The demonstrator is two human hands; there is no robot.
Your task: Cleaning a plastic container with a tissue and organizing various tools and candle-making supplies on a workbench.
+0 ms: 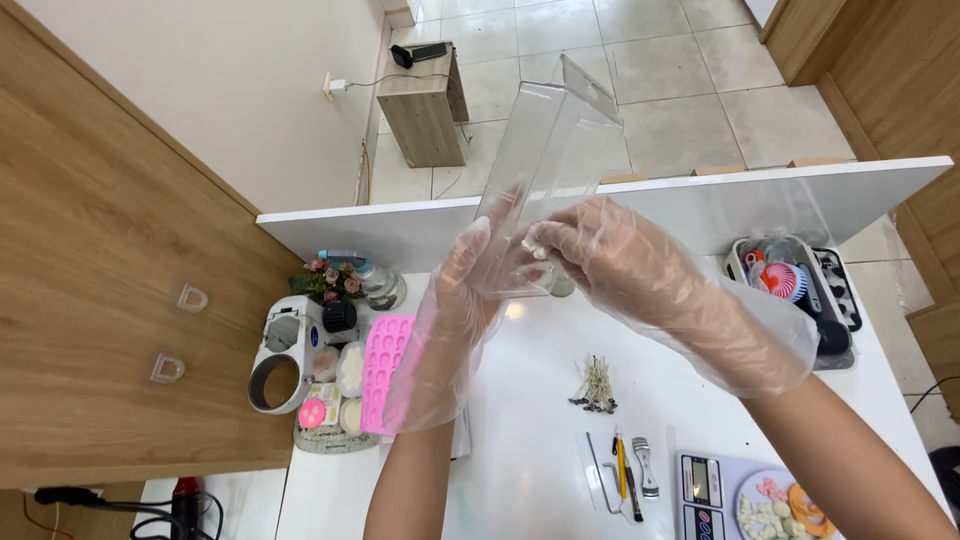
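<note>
Clear box [548, 150]: a tall, see-through plastic box with sharp folded edges, tilted away from the person, its far end open with a flap standing up; it is held in the air above the back of the white worktop [540, 420], between the two hands.
Tray at left [325, 440]: a low tray by the worktop's left edge; just beside it lies a pink silicone mould [383, 368] with rows of small cavities, and on it small round pale and pink pieces.
White machine [283, 352]: stands beside the tray, with a round opening at the front; small pink flowers [330, 278] behind it.
Left hand [450, 320]: in a loose clear plastic glove, palm turned inward, fingers straight and pointing up; the grip is flat and open, pressed against the box's left wall.
Dried sprigs [597, 385]: a small bundle lying loose on the worktop, below the hands.
Right hand [610, 255]: gloved likewise, reaching in from the right; its grip is closed, fingertips pinching the box's lower edge.
Black tray at right [835, 290]: holds a round brush with pink bristles and dark items.
Scale [705, 495]: near the front edge, a plate of pale and orange pieces on it.
</note>
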